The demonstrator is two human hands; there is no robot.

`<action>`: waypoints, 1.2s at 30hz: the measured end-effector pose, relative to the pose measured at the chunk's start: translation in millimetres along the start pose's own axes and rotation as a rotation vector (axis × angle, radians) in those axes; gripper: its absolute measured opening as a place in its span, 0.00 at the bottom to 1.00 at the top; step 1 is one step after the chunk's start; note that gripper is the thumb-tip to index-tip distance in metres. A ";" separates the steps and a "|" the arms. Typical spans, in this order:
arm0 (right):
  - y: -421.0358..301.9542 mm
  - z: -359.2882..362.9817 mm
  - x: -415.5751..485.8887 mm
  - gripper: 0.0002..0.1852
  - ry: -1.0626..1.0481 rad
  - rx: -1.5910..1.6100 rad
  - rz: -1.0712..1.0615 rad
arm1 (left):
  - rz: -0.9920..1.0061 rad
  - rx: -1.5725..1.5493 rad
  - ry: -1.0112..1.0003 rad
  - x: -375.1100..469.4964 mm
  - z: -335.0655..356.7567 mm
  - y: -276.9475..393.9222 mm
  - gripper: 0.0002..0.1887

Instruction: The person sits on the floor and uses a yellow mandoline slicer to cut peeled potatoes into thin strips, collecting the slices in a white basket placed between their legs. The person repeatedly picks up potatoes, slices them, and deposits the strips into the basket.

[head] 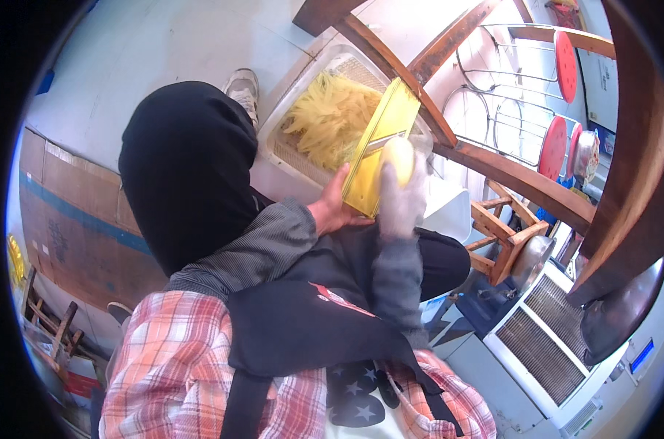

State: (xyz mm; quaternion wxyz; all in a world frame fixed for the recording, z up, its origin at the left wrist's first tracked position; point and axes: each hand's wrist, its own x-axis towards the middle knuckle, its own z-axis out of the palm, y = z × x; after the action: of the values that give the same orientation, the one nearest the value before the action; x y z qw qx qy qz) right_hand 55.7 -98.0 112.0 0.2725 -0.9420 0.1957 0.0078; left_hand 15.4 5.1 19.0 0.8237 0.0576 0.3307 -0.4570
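My left hand (333, 206) grips the near end of a yellow mandoline slicer (386, 119), which slants over a white plastic basket (274, 118). On the slicer's face, close to its metal blade, my right hand (402, 204) presses a pale yellow peeled vegetable (402, 158), perhaps a potato. That hand wears a whitish glove and is blurred. A heap of thin yellow shreds (332, 118) lies in the basket, beneath and left of the slicer. My fingers partly cover the vegetable.
A wooden frame (430, 110) crosses close behind the basket. To the right stand a white container (452, 211), a small wooden stool (499, 233) and a metal bowl (532, 260). Red round-seated stools (554, 145) are farther off. Flattened cardboard (85, 225) lies at left.
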 end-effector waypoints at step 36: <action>-3.0 15.6 -47.7 0.37 -0.012 -0.358 -0.001 | 0.108 0.011 -0.003 5.0 -5.0 -5.6 0.42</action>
State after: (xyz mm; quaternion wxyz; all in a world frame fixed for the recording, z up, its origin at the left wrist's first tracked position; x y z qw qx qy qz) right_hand 14.2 -70.2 106.0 0.1015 -0.9755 0.1891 0.0480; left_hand 10.3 0.3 13.3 0.8472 0.0792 0.3234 -0.4139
